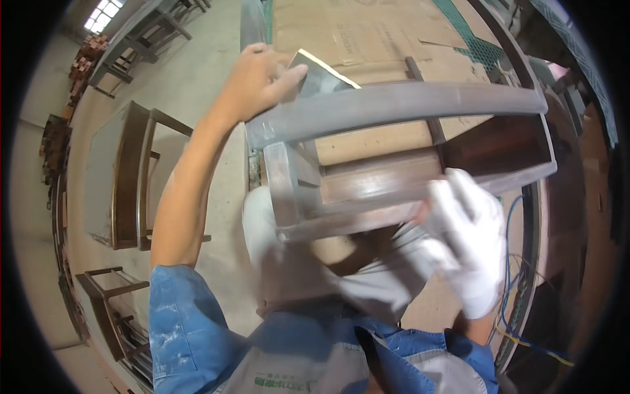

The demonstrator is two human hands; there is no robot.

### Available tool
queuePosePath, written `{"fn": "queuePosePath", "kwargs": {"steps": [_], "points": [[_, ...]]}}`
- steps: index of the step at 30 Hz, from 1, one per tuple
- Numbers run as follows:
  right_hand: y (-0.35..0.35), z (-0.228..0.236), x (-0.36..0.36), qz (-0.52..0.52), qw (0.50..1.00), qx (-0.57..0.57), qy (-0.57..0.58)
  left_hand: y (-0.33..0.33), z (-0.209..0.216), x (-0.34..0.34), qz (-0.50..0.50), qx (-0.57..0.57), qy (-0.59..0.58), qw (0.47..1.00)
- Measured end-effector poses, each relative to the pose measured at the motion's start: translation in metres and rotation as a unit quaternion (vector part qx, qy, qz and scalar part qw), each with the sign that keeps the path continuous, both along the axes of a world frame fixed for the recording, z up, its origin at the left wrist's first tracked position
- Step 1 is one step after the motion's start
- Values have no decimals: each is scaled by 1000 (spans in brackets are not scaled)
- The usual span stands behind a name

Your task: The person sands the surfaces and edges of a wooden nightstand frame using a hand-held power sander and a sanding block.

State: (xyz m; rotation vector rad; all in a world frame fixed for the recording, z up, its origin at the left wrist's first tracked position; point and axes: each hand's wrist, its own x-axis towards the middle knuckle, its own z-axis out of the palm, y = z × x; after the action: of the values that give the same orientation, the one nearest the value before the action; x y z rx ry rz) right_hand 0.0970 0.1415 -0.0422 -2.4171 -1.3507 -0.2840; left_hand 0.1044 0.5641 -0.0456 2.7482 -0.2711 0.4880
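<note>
A wooden chair frame (407,100), dusty grey over dark brown, lies on its side before my knees with its curved rail across the far side. My bare left hand (257,80) is at that rail's left end. Between its thumb and fingers is a dark grey sheet with a pale edge, which looks like sandpaper (320,80); its lower part is hidden behind the rail. My right hand (467,240), in a white glove, is at the right part of the near rail. Motion smears its fingers, so I cannot tell whether they grip the wood.
Cardboard (341,33) covers the surface beyond the frame, with green mesh (482,49) at its right. Other wooden chairs (131,174) stand on the floor at left, and stacked wood pieces (85,62) line the wall. A blue cable (508,262) runs at right.
</note>
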Motion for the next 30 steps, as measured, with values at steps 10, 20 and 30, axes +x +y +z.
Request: {"fn": "queuePosePath", "kwargs": {"steps": [10, 20, 30], "points": [[11, 27, -19, -47, 997, -54, -9, -3, -5, 23, -58, 23, -109, 992], [93, 15, -51, 232, 970, -75, -10, -11, -5, 14, -18, -3, -106, 994], [161, 44, -82, 341, 902, -235, -126, -7, -21, 17, 14, 81, -275, 958]]}}
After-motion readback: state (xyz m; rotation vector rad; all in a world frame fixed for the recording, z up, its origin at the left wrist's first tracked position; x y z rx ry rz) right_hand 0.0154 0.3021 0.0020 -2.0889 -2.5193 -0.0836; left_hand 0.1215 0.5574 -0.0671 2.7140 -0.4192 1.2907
